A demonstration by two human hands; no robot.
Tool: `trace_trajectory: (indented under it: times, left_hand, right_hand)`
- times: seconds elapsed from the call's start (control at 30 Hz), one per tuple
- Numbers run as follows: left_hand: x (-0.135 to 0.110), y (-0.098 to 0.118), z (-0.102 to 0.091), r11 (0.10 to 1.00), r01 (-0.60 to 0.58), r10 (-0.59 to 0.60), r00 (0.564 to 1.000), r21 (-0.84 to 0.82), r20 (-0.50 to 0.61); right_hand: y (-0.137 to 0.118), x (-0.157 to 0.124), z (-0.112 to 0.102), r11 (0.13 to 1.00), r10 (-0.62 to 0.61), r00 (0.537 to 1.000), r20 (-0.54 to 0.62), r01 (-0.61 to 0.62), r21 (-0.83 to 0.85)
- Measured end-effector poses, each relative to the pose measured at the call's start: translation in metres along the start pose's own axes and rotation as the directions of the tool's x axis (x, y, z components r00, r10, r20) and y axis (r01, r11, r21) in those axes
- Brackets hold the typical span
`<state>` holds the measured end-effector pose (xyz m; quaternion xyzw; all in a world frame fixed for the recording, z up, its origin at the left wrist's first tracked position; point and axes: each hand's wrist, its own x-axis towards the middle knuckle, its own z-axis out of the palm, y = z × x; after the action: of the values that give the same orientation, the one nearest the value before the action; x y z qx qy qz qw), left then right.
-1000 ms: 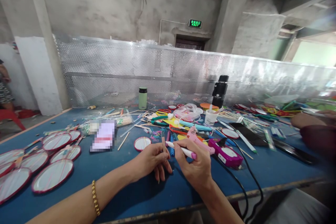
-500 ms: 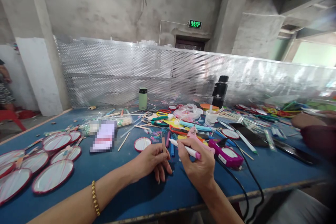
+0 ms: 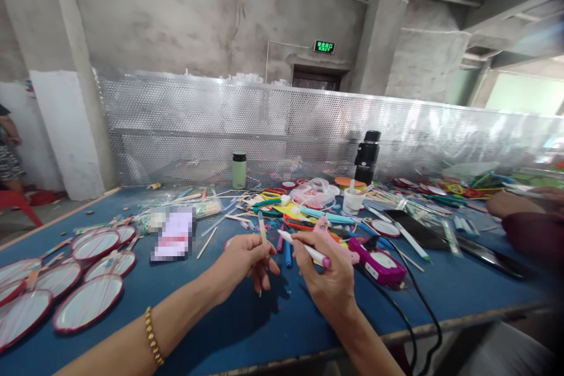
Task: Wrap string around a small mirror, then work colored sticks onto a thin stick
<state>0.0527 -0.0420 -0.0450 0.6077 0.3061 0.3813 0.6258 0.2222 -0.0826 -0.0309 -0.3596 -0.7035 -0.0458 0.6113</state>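
Note:
My left hand point(image 3: 247, 258) pinches a slim wooden stick point(image 3: 263, 229), which stands nearly upright with its upper end above the fingers. My right hand point(image 3: 328, 276) holds a white marker pen point(image 3: 314, 254) with a pink end, like a pencil, its tip pointing toward the stick. Pen tip and stick are apart. Behind my right hand lies a pink glue-gun-shaped tool point(image 3: 324, 226), partly hidden. A blue marker point(image 3: 288, 254) lies on the table between the hands. My left hand almost covers a small round red-rimmed disc point(image 3: 228, 242).
Several red-rimmed round discs point(image 3: 90, 304) lie at the left, near a blurred-out phone-like rectangle point(image 3: 174, 238). A purple box point(image 3: 379, 262) with black cables sits at the right. Behind stand a green bottle point(image 3: 239, 171) and a black flask point(image 3: 367, 158). A co-worker's sleeve point(image 3: 531, 235) shows at right.
My left hand has moved left with the stick, now covering most of the small round disc. My right hand has shifted slightly left with the marker pen. The view has tilted up a little.

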Motion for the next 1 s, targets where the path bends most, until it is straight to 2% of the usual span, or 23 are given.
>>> trace_trajectory:
  times: [0.33, 1.0]
  left_hand:
    - [0.0, -0.001, 0.001, 1.0, 0.011, -0.011, 1.0, 0.015, -0.013]
    - [0.0, -0.008, 0.012, 0.997, 0.063, -0.069, 0.991, 0.052, 0.114]
  right_hand:
    - [0.002, -0.002, 0.0, 0.999, 0.002, 0.998, 0.062, -0.004, 0.033]
    - [0.001, -0.002, 0.0, 0.999, 0.024, 0.993, 0.113, -0.029, 0.045]
